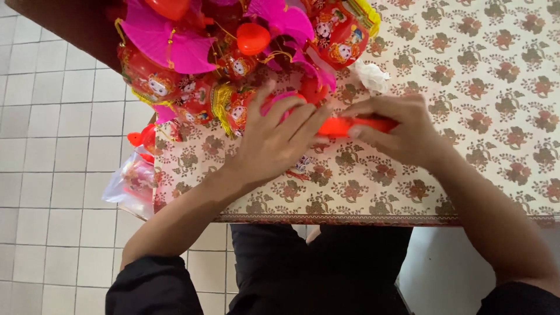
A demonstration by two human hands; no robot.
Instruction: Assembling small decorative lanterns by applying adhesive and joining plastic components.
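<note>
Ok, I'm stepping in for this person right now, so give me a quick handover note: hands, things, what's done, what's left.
Left hand: fingers spread over a pink piece at the edge of the red and pink ornament pile.
Right hand: gripping an orange-red tool, its end pointing toward the left fingers.
Both rest on the floral tablecloth. White crumpled scrap beside the pile; clear bag hangs off the table's left edge.
Done: many ornaments piled up.
Left: the piece in hand is unfinished; details hidden by fingers.
</note>
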